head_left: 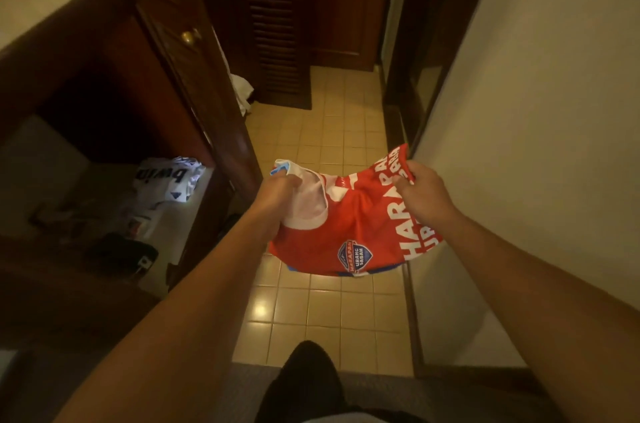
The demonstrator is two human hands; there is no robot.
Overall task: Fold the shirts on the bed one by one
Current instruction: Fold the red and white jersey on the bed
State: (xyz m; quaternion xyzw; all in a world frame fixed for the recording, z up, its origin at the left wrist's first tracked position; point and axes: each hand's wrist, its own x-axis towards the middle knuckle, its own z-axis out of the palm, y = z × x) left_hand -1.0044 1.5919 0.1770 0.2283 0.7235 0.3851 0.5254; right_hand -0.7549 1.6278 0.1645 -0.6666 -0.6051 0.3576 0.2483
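Two hands held a red shirt [349, 232] in the air above the tiled floor [322, 305] — the left hand [277, 189] gripped its white collar, the right hand [420, 192] pinched its printed edge. White clothes [166, 183] lay in the open cupboard [114, 83] on the left.

Inspector A: Red shirt [353, 225]: thin, smooth cloth with printed lettering, slight sheen. Floor [332, 305]?

Inspector B: Glazed tile, glossy, reflecting light. Cupboard door [194, 83]: dark polished wood; its knob [188, 36] is shiny brass-coloured metal. Wall [540, 111] matt.
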